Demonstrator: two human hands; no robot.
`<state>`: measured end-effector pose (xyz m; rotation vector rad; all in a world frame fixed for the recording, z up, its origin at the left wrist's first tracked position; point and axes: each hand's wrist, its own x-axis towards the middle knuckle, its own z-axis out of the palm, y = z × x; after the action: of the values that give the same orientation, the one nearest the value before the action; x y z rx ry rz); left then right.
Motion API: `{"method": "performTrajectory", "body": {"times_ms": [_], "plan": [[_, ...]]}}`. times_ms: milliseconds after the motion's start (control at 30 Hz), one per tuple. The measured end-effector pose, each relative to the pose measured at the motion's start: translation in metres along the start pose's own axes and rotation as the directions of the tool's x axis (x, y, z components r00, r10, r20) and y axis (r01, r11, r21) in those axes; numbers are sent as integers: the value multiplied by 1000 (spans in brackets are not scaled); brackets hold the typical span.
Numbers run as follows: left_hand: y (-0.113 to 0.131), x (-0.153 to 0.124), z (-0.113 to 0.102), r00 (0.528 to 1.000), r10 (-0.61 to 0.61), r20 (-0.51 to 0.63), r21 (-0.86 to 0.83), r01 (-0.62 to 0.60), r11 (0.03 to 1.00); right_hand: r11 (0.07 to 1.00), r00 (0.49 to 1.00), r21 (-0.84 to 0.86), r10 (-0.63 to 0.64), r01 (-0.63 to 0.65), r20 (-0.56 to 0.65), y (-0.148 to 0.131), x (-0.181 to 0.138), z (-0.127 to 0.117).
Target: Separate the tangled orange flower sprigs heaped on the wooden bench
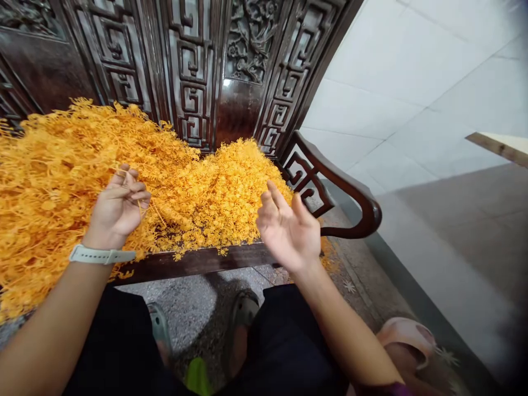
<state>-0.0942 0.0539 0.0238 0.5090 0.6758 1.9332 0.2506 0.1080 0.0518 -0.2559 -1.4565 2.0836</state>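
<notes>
In the head view, the left hand (121, 206) is raised in front of the heap (214, 192) of orange-yellow sprigs, its fingers curled in towards the palm and the thumb closed against them, with a thin yellow stem (141, 209) caught in the grip and showing below the fingers. A pale band (102, 255) circles that wrist. The right hand (289, 225) is palm up, the thumb standing apart from the loosely bent fingers; it looks open and empty, and it hangs in front of the right end of the heap, near the armrest (355, 190). The heap lies along the seat of the dark wooden bench (243, 110), highest towards the left, where it also spills over the front edge; towards the right it leans against the carved back and narrows near the armrest. Below the seat's edge are the person's dark trousers (289, 341) and two sandals (245, 308) on the speckled floor (187, 308), with something bright green (198, 377) between the legs, too little of it showing to name. More orange bits lie on the floor past the bench's right end, and a pink shoe (406, 333) is beside the right forearm, near the white tiled wall (396, 93).
</notes>
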Motion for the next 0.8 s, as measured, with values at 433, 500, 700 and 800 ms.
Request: {"method": "performTrajectory", "body": {"times_ms": [433,500,700,800], "plan": [[-51,-71,69,953,-286,102,175,266,948,936,963,-311,86,-165,-254,58,-2,48],[-59,-88,80,930,-333,158,189,303,934,909,984,-397,68,-129,-163,63,-3,53],[-56,-98,84,895,-333,297,369,214,904,970,975,-180,135,-166,-177,72,0,56],[-56,-89,73,924,-222,312,520,29,854,981,951,-109,122,-158,-283,65,4,50]]}}
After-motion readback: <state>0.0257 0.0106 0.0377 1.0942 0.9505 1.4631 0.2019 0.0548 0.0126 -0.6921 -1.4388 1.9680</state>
